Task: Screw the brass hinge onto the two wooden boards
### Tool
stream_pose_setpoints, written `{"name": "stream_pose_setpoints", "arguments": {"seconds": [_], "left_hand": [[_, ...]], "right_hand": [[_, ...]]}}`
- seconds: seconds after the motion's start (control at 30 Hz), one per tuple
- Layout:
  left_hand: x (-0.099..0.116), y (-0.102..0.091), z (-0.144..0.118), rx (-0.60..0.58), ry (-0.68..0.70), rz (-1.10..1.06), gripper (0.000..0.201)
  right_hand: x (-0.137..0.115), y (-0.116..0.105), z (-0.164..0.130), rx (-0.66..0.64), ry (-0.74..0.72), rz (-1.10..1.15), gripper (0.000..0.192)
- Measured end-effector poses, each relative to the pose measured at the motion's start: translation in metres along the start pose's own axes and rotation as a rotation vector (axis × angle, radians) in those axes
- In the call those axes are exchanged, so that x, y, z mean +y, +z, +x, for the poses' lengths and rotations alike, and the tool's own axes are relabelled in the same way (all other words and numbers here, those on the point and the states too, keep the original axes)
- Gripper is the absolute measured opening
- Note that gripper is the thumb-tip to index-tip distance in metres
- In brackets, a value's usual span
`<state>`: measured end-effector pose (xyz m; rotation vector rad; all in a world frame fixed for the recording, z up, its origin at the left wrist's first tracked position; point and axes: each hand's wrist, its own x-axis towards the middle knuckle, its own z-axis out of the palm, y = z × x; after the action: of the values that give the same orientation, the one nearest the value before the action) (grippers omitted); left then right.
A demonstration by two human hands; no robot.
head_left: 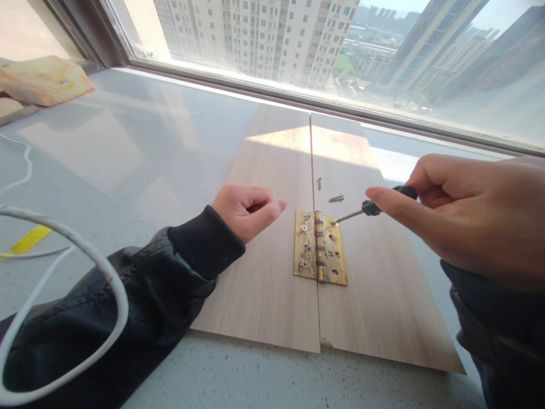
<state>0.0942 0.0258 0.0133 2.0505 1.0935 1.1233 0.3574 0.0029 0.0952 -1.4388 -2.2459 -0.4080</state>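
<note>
My right hand (pixel 464 210) is wrapped round a black-handled screwdriver (pixel 349 216). The driver's tip rests at the top hole of the right leaf of a worn brass hinge (pixel 320 247); a screw head seems to sit there. Several cross-head screws show in the left leaf, while the lower holes of the right leaf look dark. My left hand (pixel 251 213) is closed, thumb pressed to the curled fingers, left of the hinge; what it may hold is hidden. Above the hinge lie a small screw (pixel 319 183) and what looks like a pair of screws (pixel 336 198).
The hinge spans the seam between a left wooden board (pixel 255 284) and a right wooden board (pixel 378 301), on a speckled pale countertop (pixel 238 369). A white cable (pixel 121 307) with a yellow tag (pixel 30 239) loops at left. A window (pixel 255 45) stands behind.
</note>
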Motion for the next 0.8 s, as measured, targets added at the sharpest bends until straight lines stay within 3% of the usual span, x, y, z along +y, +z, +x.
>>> {"name": "stream_pose_setpoints", "arguments": {"seconds": [0.1,0.3,0.47,0.63,0.8], "left_hand": [[0.000,0.000,0.000,-0.004,-0.002,0.000,0.040],[0.003,0.003,0.000,0.022,-0.016,-0.024,0.040],[0.006,0.004,0.001,0.052,-0.019,-0.053,0.039],[0.006,0.004,0.001,0.053,0.002,-0.059,0.039],[0.004,0.002,0.001,0.016,0.010,-0.033,0.040]], "right_hand": [[-0.002,0.001,0.000,0.004,-0.039,0.002,0.051],[0.000,0.002,0.003,-0.022,-0.074,0.090,0.030],[0.012,-0.005,0.002,-0.141,-0.184,0.171,0.021],[0.029,-0.010,-0.002,-0.191,-0.210,0.143,0.025],[0.027,-0.009,-0.003,-0.165,-0.291,0.061,0.029]]}}
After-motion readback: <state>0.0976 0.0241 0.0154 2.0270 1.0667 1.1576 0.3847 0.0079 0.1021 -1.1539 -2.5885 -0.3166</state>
